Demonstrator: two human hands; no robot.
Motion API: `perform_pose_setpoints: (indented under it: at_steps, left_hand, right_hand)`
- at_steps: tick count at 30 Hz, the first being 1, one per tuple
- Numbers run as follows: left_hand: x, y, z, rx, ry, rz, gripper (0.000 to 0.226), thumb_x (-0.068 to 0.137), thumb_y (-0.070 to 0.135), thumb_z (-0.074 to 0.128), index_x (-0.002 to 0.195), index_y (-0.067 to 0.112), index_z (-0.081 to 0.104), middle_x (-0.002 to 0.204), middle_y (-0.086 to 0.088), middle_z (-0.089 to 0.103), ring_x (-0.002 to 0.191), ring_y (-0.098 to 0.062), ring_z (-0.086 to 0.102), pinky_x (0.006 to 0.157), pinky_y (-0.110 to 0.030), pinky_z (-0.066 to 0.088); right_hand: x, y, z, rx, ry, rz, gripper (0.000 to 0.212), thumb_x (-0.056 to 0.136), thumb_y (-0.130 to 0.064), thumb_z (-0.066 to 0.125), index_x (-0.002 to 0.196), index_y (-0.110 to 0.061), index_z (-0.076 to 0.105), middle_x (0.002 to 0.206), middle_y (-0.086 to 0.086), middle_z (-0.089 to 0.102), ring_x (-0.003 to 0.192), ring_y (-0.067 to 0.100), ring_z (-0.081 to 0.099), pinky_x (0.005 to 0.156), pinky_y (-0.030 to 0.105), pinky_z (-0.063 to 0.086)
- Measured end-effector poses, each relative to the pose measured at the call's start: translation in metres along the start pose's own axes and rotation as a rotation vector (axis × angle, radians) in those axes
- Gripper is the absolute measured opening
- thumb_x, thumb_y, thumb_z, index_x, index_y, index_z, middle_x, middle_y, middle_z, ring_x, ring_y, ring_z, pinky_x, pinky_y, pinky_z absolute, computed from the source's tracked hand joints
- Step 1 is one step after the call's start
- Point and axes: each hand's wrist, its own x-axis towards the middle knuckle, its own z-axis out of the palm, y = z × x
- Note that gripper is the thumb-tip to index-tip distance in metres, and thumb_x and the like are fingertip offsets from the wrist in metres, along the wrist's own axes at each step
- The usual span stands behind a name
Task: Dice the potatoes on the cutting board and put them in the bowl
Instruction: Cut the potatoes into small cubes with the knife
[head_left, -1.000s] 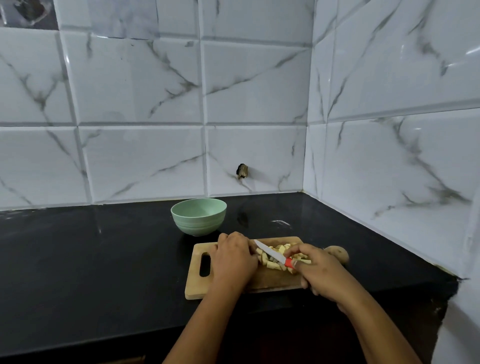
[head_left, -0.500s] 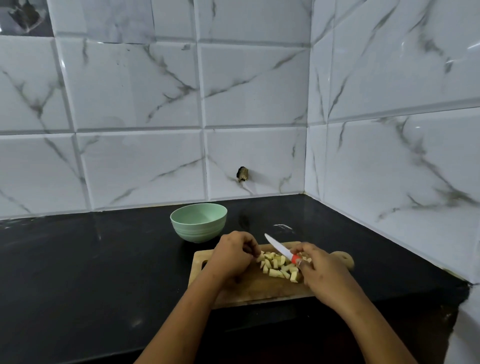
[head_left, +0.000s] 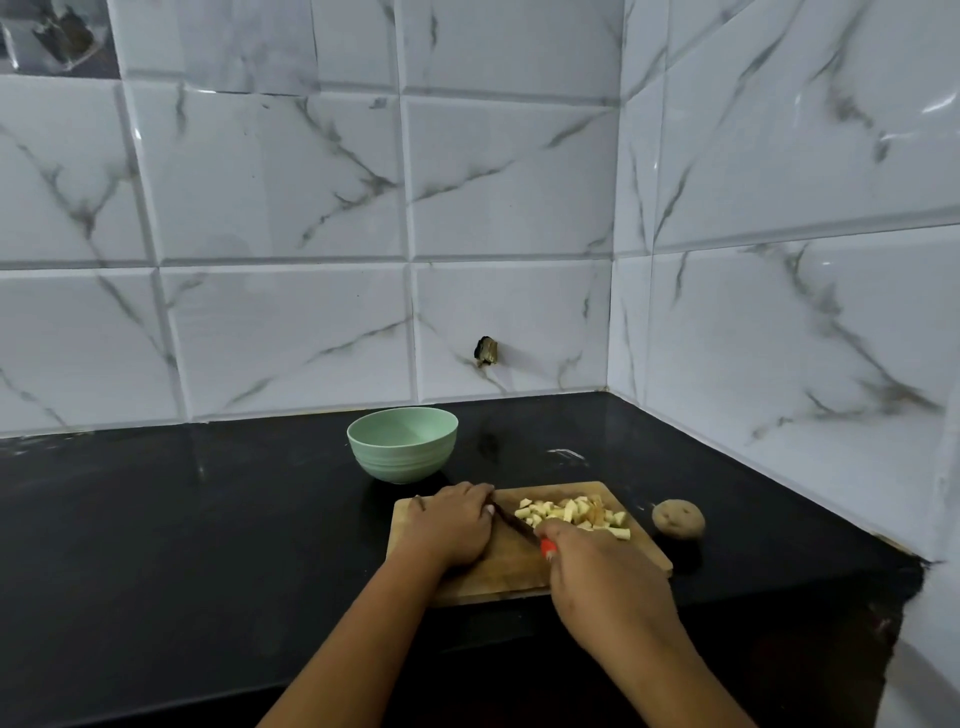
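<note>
The diced potato pieces (head_left: 574, 512) lie heaped on the far right part of the wooden cutting board (head_left: 514, 569), aside from the blade; we judge this leaves room to cut. The right hand (head_left: 597, 577) grips the red-handled knife (head_left: 519, 527), its blade angled toward the left hand (head_left: 452, 525). That hand rests knuckles-up on the board, and we cannot tell whether it pins anything. The green bowl (head_left: 402, 444), just behind the board, shows nothing inside. A whole potato (head_left: 678, 517) sits on the black counter (head_left: 182, 545) beside the board.
</note>
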Motion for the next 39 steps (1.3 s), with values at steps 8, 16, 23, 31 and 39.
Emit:
perform_pose_setpoints:
  at_steps: [8,16,23,31,39]
  left_hand:
    - [-0.017,0.002,0.001,0.061,0.048,-0.064,0.046,0.101,0.036,0.02,0.145,0.027,0.029,0.15,0.003,0.033,0.139,-0.018,0.026,0.111,-0.061,0.007]
    - [-0.029,0.007,-0.001,0.081,0.085,-0.104,0.045,0.101,0.035,0.02,0.142,0.025,0.033,0.145,0.002,0.039,0.135,-0.018,0.032,0.11,-0.062,0.008]
    - [-0.029,0.008,0.001,0.058,0.092,-0.12,0.043,0.1,0.035,0.021,0.14,0.026,0.036,0.143,0.003,0.041,0.134,-0.018,0.033,0.11,-0.063,0.007]
    - [-0.03,0.009,0.001,0.06,0.105,-0.117,0.043,0.1,0.036,0.021,0.14,0.026,0.037,0.141,0.003,0.042,0.133,-0.018,0.035,0.11,-0.063,0.007]
    - [-0.037,0.016,0.0,0.171,0.169,-0.107,0.038,0.101,0.033,0.022,0.129,0.022,0.046,0.134,-0.001,0.044,0.129,-0.021,0.036,0.109,-0.065,0.003]
  right_hand:
    - [0.005,-0.002,0.008,-0.098,0.029,-0.019,0.037,0.099,-0.02,0.042,0.135,-0.029,0.04,0.104,-0.005,0.063,0.08,0.011,0.057,0.054,0.023,0.036]
    - [0.007,-0.005,0.005,-0.165,0.028,-0.005,0.032,0.098,-0.013,0.038,0.129,-0.023,0.045,0.104,-0.002,0.065,0.09,0.015,0.063,0.046,0.023,0.026]
    - [0.016,-0.004,0.005,-0.218,0.029,0.02,0.033,0.097,-0.008,0.037,0.126,-0.021,0.046,0.107,0.0,0.063,0.091,0.015,0.062,0.05,0.024,0.031]
    - [0.022,-0.001,0.003,-0.234,0.005,0.061,0.036,0.095,-0.005,0.039,0.127,-0.019,0.047,0.113,0.002,0.063,0.098,0.018,0.062,0.062,0.028,0.037]
    - [0.0,0.012,0.003,-0.101,0.068,0.002,0.034,0.099,-0.021,0.039,0.131,-0.033,0.043,0.102,-0.007,0.062,0.083,0.01,0.056,0.053,0.023,0.036]
